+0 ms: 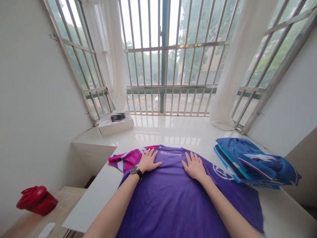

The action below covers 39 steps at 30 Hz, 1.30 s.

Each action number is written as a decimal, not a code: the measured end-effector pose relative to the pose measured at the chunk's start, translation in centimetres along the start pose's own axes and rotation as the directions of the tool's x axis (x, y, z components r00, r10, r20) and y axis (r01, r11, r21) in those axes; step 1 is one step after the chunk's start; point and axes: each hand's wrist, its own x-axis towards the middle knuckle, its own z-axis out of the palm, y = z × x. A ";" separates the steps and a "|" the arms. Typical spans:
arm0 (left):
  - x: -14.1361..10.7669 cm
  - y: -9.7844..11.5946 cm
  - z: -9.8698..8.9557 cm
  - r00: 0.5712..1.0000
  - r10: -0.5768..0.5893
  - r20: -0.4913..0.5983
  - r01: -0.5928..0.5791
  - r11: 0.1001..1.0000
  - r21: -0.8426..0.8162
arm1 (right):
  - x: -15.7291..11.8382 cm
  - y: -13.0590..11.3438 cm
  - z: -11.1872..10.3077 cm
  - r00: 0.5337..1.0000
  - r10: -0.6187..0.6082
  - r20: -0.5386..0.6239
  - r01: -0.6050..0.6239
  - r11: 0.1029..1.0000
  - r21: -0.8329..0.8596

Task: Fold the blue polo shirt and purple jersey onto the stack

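A purple T-shirt [170, 198] lies spread over the white table, its collar end away from me and white lettering near the top. My left hand [148, 161] rests flat on its upper left, fingers spread, with a dark watch [136, 171] on the wrist. Flat on the upper right of the shirt is my right hand [194, 166], fingers also apart. The left sleeve [126, 159] shows pink and purple stripes. A round white logo [223, 172] marks the shirt to the right of my right hand. Neither hand grips the cloth.
A stack of folded blue clothes [250, 162] sits on the right, close to the shirt's right sleeve. On the back left ledge stands a white box [116, 126]. A red container [37, 201] is at the lower left. Barred windows [170, 66] and white curtains [237, 66] stand behind.
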 end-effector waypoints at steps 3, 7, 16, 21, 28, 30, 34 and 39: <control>1.5 -0.5 0.0 0.999 -0.025 -0.045 0.026 0.999 0.020 | 2.1 0.5 -0.1 1.000 -0.020 0.012 0.020 1.000 0.005; 3.4 -0.8 0.3 0.995 -0.021 -0.101 0.024 0.999 0.031 | 4.3 0.8 -0.2 0.999 -0.040 0.014 0.040 0.999 0.018; 3.9 -0.4 -0.1 0.980 -0.046 -0.195 0.051 0.998 0.024 | 5.7 0.8 -0.7 0.996 -0.067 0.052 0.066 0.997 0.027; 0.5 1.4 -2.0 0.958 -0.033 -0.284 0.049 0.998 0.050 | 2.8 -0.1 -3.0 0.988 -0.131 -0.082 0.131 0.991 -0.003; -15.7 -0.3 0.6 0.969 -0.105 -0.225 0.114 0.993 0.031 | -7.9 2.8 -2.9 0.987 -0.137 -0.086 0.137 0.991 -0.006; -19.8 -0.8 2.2 0.962 -0.107 -0.252 0.116 0.993 0.021 | -10.6 3.2 -1.9 0.983 -0.165 -0.083 0.166 0.986 0.005; -23.5 -1.6 3.9 0.948 -0.134 -0.288 0.150 0.988 0.036 | -14.0 2.2 -0.3 0.978 -0.203 -0.042 0.205 0.978 0.036; -25.1 -4.3 3.9 0.925 -0.200 -0.323 0.230 0.972 0.057 | -15.0 1.2 -0.2 0.982 -0.188 -0.026 0.189 0.982 0.024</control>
